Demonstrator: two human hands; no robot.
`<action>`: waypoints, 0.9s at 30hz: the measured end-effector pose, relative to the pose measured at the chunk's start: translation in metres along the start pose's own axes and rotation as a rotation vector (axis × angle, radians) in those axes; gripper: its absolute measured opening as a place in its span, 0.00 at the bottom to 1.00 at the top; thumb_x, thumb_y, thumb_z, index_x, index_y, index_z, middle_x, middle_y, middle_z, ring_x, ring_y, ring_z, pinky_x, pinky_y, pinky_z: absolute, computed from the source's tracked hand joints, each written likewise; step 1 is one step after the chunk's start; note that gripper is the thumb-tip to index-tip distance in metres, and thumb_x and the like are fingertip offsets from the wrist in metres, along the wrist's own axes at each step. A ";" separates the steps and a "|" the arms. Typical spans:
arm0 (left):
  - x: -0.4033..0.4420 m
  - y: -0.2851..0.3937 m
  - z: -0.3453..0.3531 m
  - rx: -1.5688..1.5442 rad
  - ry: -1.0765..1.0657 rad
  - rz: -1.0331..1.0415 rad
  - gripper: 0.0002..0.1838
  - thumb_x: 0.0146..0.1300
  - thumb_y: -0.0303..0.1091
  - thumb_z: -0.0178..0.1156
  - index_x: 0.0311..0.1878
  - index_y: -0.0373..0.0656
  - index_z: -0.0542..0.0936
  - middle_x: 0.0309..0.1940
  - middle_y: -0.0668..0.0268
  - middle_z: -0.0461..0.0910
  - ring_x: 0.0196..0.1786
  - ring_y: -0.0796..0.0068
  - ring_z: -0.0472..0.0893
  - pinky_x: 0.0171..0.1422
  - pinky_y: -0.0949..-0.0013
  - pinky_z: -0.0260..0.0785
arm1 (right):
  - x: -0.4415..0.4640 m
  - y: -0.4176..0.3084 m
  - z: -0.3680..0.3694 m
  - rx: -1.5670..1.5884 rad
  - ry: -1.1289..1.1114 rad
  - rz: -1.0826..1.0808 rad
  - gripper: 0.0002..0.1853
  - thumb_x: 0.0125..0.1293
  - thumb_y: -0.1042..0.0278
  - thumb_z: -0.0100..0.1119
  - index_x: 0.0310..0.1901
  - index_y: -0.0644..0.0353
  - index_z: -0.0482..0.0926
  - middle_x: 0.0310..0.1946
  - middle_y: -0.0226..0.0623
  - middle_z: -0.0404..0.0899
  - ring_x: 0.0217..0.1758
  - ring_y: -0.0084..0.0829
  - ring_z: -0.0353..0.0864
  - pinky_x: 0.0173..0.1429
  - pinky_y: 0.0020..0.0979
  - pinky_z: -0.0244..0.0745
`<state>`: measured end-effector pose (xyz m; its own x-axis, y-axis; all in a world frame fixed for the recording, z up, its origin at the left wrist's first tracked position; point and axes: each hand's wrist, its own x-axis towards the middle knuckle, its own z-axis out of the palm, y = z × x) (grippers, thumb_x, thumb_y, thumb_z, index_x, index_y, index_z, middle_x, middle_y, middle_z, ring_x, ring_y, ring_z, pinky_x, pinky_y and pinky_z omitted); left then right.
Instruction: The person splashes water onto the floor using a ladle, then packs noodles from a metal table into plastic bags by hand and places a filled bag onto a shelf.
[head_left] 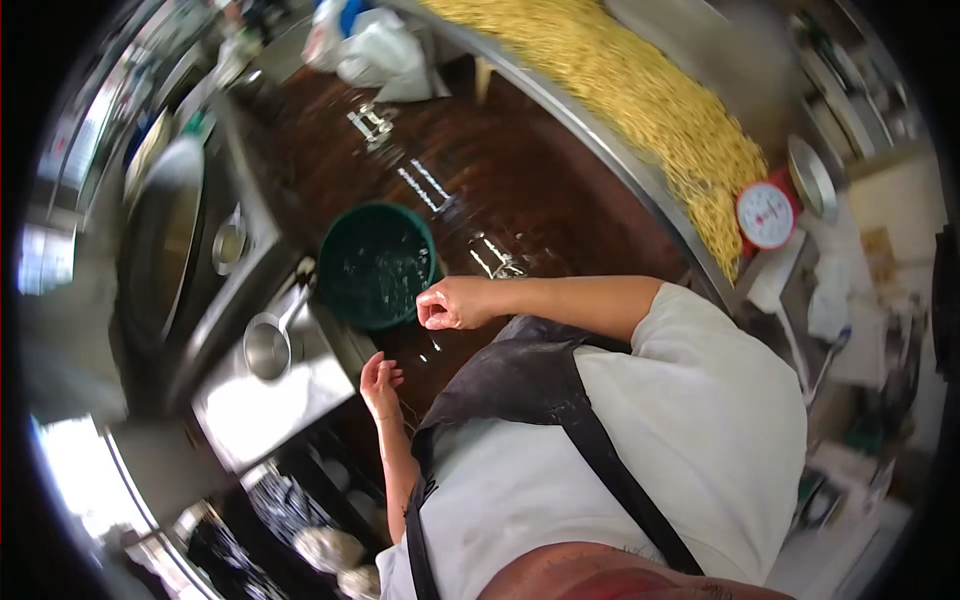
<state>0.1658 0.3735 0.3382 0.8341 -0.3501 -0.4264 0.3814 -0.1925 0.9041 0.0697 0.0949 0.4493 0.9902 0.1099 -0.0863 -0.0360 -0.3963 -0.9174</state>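
Observation:
My right hand (456, 303) is at the near side of a dark green round tub (378, 266), its fingers curled closed and its skin looking wet. Whatever may be inside those fingers is hidden. Bright specks, perhaps drops, show just below it. My left hand (380, 386) is raised lower down in the view, fingers loosely bent and apart, with nothing visible in it. Nearest to that hand is a steel counter (310, 385) carrying a long-handled metal pan or ladle (268, 347). Inside the tub are pale, shiny streaks that I cannot identify.
Yellow noodles (640, 110) cover a long metal-edged table, with a red dial scale (766, 215) at its end. A large wok-like pan (170, 235) sits left. White plastic bags (385, 55) stand at the back. The reddish-brown floor (560, 200) reflects light and looks wet.

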 end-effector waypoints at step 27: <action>0.122 0.090 0.647 0.552 -1.292 0.080 0.16 0.69 0.32 0.58 0.57 0.39 0.76 0.38 0.63 0.82 0.33 0.78 0.80 0.35 0.76 0.73 | -0.539 0.108 -0.112 -0.131 1.839 1.047 0.09 0.64 0.65 0.61 0.40 0.62 0.80 0.28 0.40 0.82 0.32 0.33 0.81 0.39 0.34 0.75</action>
<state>0.0443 -0.2796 0.3501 -0.2194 -0.9022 -0.3713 -0.1042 -0.3568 0.9284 -0.4527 -0.1089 0.4403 -0.4177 -0.9078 0.0382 -0.6008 0.2444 -0.7611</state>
